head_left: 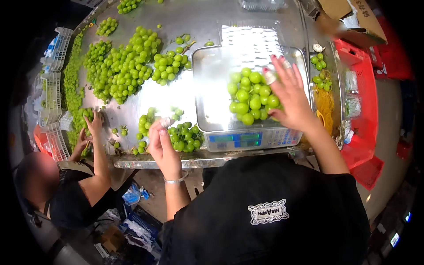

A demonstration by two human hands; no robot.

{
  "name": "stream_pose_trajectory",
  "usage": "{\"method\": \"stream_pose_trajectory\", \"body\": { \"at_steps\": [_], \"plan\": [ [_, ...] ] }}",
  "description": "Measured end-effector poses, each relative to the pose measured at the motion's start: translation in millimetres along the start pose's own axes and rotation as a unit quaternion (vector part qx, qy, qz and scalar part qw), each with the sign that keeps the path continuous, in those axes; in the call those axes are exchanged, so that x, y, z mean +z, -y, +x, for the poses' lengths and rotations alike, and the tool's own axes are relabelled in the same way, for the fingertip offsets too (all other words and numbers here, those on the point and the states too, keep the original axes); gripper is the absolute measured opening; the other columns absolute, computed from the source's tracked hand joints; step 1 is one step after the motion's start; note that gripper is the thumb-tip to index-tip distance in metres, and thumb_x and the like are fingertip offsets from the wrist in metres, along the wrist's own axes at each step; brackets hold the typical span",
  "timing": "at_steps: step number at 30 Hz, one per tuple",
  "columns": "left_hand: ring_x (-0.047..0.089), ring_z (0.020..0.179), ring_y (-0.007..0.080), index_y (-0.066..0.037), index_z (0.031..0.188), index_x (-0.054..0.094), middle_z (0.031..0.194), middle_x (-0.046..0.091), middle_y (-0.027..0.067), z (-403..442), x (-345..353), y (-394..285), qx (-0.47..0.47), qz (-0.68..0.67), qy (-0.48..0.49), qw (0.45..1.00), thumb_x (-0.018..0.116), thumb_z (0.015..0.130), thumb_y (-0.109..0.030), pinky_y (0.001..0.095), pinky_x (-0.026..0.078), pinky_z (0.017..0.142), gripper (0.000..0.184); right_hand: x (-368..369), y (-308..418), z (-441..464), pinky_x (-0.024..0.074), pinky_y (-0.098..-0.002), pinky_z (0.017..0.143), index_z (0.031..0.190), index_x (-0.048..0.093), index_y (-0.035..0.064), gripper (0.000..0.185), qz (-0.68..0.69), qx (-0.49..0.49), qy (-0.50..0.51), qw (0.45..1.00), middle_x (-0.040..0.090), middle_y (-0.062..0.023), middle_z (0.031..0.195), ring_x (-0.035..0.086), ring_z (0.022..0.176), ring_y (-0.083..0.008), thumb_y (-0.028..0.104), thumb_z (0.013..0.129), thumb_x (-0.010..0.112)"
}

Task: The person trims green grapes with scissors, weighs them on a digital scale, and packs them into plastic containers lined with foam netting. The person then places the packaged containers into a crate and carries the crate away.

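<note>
My right hand [289, 99] is spread beside a bunch of green grapes [252, 98], its thumb and taped finger at the bunch's right side. The bunch lies in the metal pan [207, 110] of a digital scale [254, 140]. A clear tray with a white woven-look liner [251, 42] rests at the pan's far side. My left hand [164, 148] is raised left of the scale, fingers curled together; whether anything is between them is hidden. Right beside it are a small grape bunch [184, 138] and a few loose grapes [145, 126].
A large grape pile [126, 66] covers the metal table's left side. There a co-worker's hands [90, 128] handle grapes. White plastic baskets [53, 95] line the left edge. Yellow strands [324, 104], a red crate [364, 101] and a cardboard box [360, 20] are on the right.
</note>
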State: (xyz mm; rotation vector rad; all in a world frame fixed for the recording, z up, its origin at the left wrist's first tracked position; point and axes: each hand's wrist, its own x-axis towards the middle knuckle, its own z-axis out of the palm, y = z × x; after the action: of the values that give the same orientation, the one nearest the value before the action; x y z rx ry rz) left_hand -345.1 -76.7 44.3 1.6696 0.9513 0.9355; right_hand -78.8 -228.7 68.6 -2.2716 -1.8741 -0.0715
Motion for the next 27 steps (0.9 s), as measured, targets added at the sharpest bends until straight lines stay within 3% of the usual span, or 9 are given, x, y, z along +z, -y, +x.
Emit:
{"method": "stream_pose_trajectory", "body": {
  "at_steps": [4,6,11,15,19,21,22,24,27],
  "plan": [
    [0.048,0.094,0.0202,0.004,0.091,0.056,0.097,0.053,0.0115,-9,21,-3,-0.025,-0.009,0.021,0.999,0.038,0.089,-0.013,0.0300,0.036,0.086,0.025,26,-103,48,0.0236,-0.0372,0.101,0.122,0.039,-0.0048,0.053,0.385,0.192,-0.263,0.864,0.043,-0.0188,0.124,0.037,0.118,-0.0295,0.037,0.090,0.035],
    [0.048,0.096,0.0207,0.005,0.089,0.059,0.097,0.053,0.0119,-9,34,0,-0.038,-0.024,0.042,0.998,0.036,0.090,-0.015,0.0301,0.035,0.086,0.030,47,-134,80,0.0257,-0.0365,0.100,0.123,0.039,-0.0033,0.062,0.274,0.334,-0.077,0.899,0.046,-0.0188,0.121,0.039,0.117,-0.0248,0.047,0.090,0.024],
    [0.047,0.094,0.0176,0.003,0.094,0.060,0.104,0.052,0.0097,-2,44,-12,-0.068,-0.026,0.073,0.995,0.030,0.091,-0.030,0.0284,0.035,0.081,0.044,-1,-98,48,0.0216,-0.0410,0.101,0.114,0.047,-0.0011,0.067,0.674,0.197,-0.133,0.700,0.050,-0.0158,0.113,0.039,0.115,-0.0263,0.051,0.089,0.013],
    [0.047,0.094,0.0144,0.001,0.097,0.059,0.110,0.051,0.0084,-8,64,-3,-0.163,-0.175,0.137,0.961,0.040,0.089,-0.029,0.0268,0.036,0.079,0.037,-10,-47,-34,0.0310,-0.0364,0.094,0.085,0.061,0.0042,0.015,0.387,0.016,-0.036,0.921,0.048,-0.0086,0.111,0.042,0.111,-0.0249,0.015,0.082,0.050],
    [0.045,0.087,0.0089,0.001,0.101,0.054,0.109,0.044,0.0051,-20,80,-15,-0.166,-0.120,0.179,0.962,0.054,0.075,0.006,0.0179,0.040,0.072,0.027,3,-16,-77,0.0332,-0.0331,0.092,0.096,0.059,0.0037,0.018,0.433,0.173,-0.155,0.871,0.044,-0.0087,0.113,0.041,0.111,-0.0223,0.012,0.082,0.051],
    [0.046,0.081,0.0071,-0.001,0.109,0.045,0.106,0.043,0.0043,-22,73,-13,-0.224,-0.094,0.194,0.950,0.052,0.075,0.007,0.0193,0.042,0.067,0.036,9,-6,-90,0.0428,-0.0251,0.075,0.093,0.056,0.0026,0.015,0.621,0.369,-0.163,0.672,0.051,-0.0075,0.099,0.051,0.092,-0.0150,0.013,0.083,0.052],
    [0.048,0.074,0.0075,-0.002,0.108,0.040,0.095,0.047,0.0036,-23,75,-5,-0.148,-0.108,0.198,0.963,0.051,0.076,0.006,0.0209,0.044,0.064,0.035,8,-9,-96,0.0428,-0.0251,0.075,0.093,0.056,0.0026,0.015,0.618,0.375,-0.173,0.668,0.051,-0.0075,0.099,0.051,0.092,-0.0150,0.013,0.083,0.052],
    [0.052,0.072,0.0097,-0.002,0.105,0.039,0.087,0.051,0.0034,-18,66,-7,-0.317,-0.141,0.251,0.904,0.051,0.079,0.004,0.0228,0.047,0.064,0.029,5,-20,-106,0.0440,-0.0213,0.058,0.092,0.052,0.0019,0.012,0.654,0.407,0.113,0.628,0.054,-0.0039,0.077,0.053,0.068,-0.0100,0.006,0.081,0.052],
    [0.057,0.072,0.0132,-0.002,0.102,0.043,0.081,0.055,0.0037,-14,67,-18,-0.362,-0.159,0.285,0.873,0.051,0.080,0.001,0.0254,0.051,0.064,0.024,2,-17,-100,0.0385,-0.0199,0.043,0.080,0.051,0.0037,0.008,0.665,0.440,0.096,0.595,0.053,-0.0021,0.066,0.051,0.055,-0.0079,0.012,0.083,0.051]
  ]
}}
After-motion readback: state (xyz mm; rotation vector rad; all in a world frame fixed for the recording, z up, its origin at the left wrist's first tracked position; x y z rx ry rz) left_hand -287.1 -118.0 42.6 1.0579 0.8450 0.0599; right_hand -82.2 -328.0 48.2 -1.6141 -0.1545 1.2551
